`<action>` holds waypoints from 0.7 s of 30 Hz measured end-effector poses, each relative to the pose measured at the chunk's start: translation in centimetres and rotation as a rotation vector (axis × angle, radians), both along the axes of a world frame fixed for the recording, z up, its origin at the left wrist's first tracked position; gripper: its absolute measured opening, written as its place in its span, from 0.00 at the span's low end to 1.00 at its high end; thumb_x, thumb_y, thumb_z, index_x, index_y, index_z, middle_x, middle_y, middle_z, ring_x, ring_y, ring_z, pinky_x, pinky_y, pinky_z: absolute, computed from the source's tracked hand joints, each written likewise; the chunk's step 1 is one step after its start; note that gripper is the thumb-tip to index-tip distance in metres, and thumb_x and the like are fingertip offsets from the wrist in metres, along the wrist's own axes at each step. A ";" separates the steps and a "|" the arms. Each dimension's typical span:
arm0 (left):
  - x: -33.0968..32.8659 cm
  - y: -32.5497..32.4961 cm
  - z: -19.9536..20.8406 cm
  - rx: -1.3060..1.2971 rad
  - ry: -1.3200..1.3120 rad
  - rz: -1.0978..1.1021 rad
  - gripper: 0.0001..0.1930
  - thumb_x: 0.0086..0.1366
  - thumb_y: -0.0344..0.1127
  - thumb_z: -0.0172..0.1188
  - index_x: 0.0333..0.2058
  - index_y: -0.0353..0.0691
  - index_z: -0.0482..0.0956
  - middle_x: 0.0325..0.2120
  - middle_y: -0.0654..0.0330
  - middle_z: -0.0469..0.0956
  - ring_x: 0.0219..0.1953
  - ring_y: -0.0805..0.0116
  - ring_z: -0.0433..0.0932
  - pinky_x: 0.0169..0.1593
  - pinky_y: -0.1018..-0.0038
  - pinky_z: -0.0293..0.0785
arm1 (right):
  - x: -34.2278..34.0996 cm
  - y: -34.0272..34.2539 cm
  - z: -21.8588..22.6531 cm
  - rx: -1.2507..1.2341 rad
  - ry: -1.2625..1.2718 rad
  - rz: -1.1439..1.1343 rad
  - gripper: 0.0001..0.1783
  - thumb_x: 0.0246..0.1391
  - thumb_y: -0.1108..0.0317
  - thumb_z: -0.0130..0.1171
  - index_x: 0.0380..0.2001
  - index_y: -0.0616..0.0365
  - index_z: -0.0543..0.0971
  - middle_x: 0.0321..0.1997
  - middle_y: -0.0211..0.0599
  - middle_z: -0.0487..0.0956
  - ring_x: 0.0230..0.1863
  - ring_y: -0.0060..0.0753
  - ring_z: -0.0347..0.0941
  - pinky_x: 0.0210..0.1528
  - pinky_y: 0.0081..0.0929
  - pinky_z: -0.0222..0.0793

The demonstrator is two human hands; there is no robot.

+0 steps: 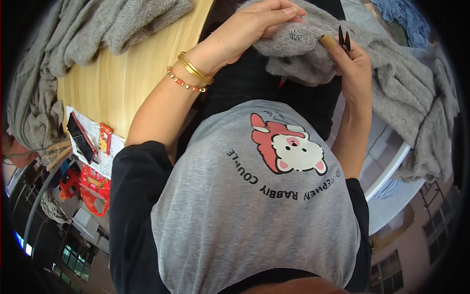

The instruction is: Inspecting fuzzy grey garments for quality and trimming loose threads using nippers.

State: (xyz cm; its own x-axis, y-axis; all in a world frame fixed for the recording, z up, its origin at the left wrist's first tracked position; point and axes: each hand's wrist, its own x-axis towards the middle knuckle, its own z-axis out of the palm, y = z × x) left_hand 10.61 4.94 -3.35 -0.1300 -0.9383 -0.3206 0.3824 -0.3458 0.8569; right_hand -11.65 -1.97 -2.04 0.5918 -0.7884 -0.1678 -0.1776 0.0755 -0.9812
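Note:
A fuzzy grey knit garment (306, 66) lies bunched over my lap, with a round sparkly button (294, 34) on it. My left hand (254, 24) is at the garment's left side, thumb and fingertips drawn together in a pinch. Whatever they hold is too small to make out. Around that wrist are gold bangles and a beaded bracelet. My right hand (353, 63) is closed around small black thread snips (344, 39), their pointed blades sticking up. Its thumb, wearing a yellowish finger cover (330, 44), presses on the knit just right of the button.
A wooden table (103, 93) stands on my left, bearing heaped grey knitwear (112, 29), a phone (82, 137) and small red packets (105, 138). To my right, more grey knit (406, 93) drapes over a white bin (387, 171). Blue fabric (406, 22) lies at the far right.

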 end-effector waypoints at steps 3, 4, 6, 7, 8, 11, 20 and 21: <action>-0.1 0.6 -0.2 -0.329 -0.155 -0.010 0.14 0.74 0.41 0.49 0.49 0.40 0.74 0.32 0.72 0.69 0.30 0.84 0.61 0.35 0.87 0.57 | -0.2 -0.1 0.2 -0.012 -0.021 -0.065 0.10 0.57 0.64 0.65 0.38 0.58 0.82 0.22 0.13 0.69 0.20 0.05 0.56 0.21 0.10 0.48; -0.2 0.7 0.1 -0.591 -0.279 0.008 0.14 0.73 0.41 0.49 0.49 0.40 0.74 0.30 0.73 0.67 0.30 0.84 0.61 0.36 0.87 0.58 | -0.4 0.0 0.1 0.005 -0.031 -0.106 0.10 0.57 0.64 0.65 0.37 0.58 0.82 0.22 0.13 0.69 0.19 0.05 0.55 0.20 0.10 0.46; 0.0 0.6 -0.1 -0.609 -0.217 0.006 0.13 0.72 0.39 0.51 0.50 0.40 0.73 0.30 0.73 0.68 0.31 0.84 0.63 0.36 0.87 0.60 | -0.9 -0.1 0.0 0.003 -0.001 -0.119 0.10 0.57 0.64 0.64 0.38 0.58 0.82 0.22 0.13 0.69 0.19 0.05 0.55 0.20 0.10 0.46; 0.1 0.5 -0.1 -0.619 -0.164 -0.003 0.12 0.71 0.36 0.53 0.50 0.39 0.73 0.31 0.72 0.70 0.31 0.85 0.65 0.36 0.87 0.62 | -1.0 0.0 -0.2 0.009 0.018 -0.135 0.10 0.58 0.64 0.64 0.39 0.58 0.82 0.22 0.13 0.69 0.19 0.05 0.55 0.20 0.10 0.46; 0.0 0.7 0.0 -0.621 -0.163 0.001 0.12 0.71 0.36 0.53 0.50 0.39 0.73 0.31 0.72 0.70 0.31 0.85 0.65 0.36 0.87 0.62 | -1.2 0.0 -0.4 0.007 0.020 -0.132 0.10 0.58 0.64 0.64 0.39 0.58 0.82 0.22 0.13 0.69 0.19 0.05 0.55 0.20 0.10 0.46; -0.2 0.8 0.8 -0.100 0.067 -0.011 0.13 0.69 0.31 0.56 0.50 0.37 0.72 0.34 0.70 0.73 0.34 0.84 0.70 0.37 0.86 0.66 | -1.5 -0.1 -0.7 0.029 0.005 -0.163 0.10 0.58 0.65 0.64 0.39 0.58 0.82 0.22 0.13 0.70 0.19 0.05 0.55 0.20 0.10 0.47; -0.7 0.5 1.9 -0.351 -0.172 -0.042 0.14 0.69 0.36 0.56 0.48 0.35 0.78 0.42 0.63 0.81 0.44 0.78 0.77 0.49 0.81 0.71 | -2.7 0.8 0.0 0.099 -0.099 -0.010 0.07 0.54 0.70 0.65 0.34 0.59 0.80 0.28 0.20 0.77 0.26 0.08 0.66 0.28 0.10 0.59; -0.4 0.3 1.7 -0.363 -0.184 -0.056 0.14 0.69 0.36 0.56 0.48 0.35 0.78 0.42 0.63 0.81 0.44 0.78 0.77 0.49 0.81 0.71 | -2.3 1.2 0.5 0.137 -0.103 0.089 0.06 0.53 0.71 0.65 0.33 0.59 0.80 0.29 0.21 0.77 0.28 0.09 0.68 0.30 0.11 0.61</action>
